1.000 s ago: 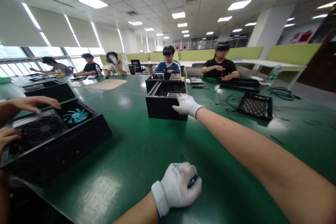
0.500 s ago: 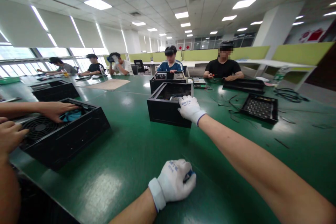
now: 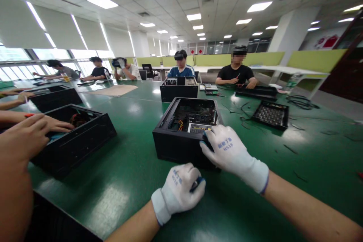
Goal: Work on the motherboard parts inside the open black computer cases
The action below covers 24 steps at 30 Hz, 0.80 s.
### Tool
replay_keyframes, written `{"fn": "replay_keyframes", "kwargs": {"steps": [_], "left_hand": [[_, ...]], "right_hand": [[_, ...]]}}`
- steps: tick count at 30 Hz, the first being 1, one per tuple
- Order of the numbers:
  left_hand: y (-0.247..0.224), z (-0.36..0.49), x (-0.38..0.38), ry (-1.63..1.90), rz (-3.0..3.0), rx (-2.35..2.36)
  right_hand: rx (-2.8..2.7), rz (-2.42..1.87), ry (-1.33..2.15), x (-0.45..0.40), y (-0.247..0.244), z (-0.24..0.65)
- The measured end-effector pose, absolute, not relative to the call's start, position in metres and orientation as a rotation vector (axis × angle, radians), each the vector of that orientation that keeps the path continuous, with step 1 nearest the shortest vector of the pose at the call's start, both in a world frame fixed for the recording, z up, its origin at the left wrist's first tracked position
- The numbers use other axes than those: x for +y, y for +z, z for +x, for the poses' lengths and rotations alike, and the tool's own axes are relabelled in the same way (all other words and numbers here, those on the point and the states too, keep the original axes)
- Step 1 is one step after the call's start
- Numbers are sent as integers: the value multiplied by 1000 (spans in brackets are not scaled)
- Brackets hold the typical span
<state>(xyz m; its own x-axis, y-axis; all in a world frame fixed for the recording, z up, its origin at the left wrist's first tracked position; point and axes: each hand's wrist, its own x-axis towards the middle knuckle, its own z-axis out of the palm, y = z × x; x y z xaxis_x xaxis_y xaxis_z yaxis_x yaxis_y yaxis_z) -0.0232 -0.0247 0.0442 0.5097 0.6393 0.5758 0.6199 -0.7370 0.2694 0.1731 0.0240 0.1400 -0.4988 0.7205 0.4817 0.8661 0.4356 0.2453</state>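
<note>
A black computer case (image 3: pixel 178 147) stands in front of me on the green table, its top side uncovered. Inside it I see a power supply (image 3: pixel 195 128) with a printed label and some yellow wires (image 3: pixel 180 124). My right hand (image 3: pixel 227 149), in a white glove with blue print, grips the case's near right edge, fingers over the rim and thumb on the outer face. Closer to me, my left hand (image 3: pixel 181 189), gloved alike, rests on the table just short of the case. Its fingers are curled round something dark and shiny that is mostly hidden.
To my left a co-worker's hands (image 3: pixel 36 128) are in another black case (image 3: pixel 76 143). Across the table stands a further case (image 3: pixel 179 92) before a person in blue. On the right lie a black tray of small parts (image 3: pixel 270 115), loose wires and a coiled cable (image 3: pixel 302 102).
The case has come towards me with my right hand on its edge. My left hand remains closed on the table. A co-worker's hands on the left have shifted over their case.
</note>
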Motion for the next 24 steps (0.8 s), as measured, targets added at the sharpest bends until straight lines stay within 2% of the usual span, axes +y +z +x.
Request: {"fn": "replay_keyframes", "kwargs": {"steps": [6,9,15,24], "left_hand": [[126,-39,-58,1155,2767,1124],[153,-49,-59,1036,2811,1312],[157,-60,-60,558,2931,1385],[161,-66,-110,518,2853,1251]], "right_hand": [[-2395,-1211,-580,-35,140,193],[-2377,-1129,-521,-62,140,200],[-2327,-1033,-461,-103,141,205],[-2316,-934,-454,-147,142,210]]}}
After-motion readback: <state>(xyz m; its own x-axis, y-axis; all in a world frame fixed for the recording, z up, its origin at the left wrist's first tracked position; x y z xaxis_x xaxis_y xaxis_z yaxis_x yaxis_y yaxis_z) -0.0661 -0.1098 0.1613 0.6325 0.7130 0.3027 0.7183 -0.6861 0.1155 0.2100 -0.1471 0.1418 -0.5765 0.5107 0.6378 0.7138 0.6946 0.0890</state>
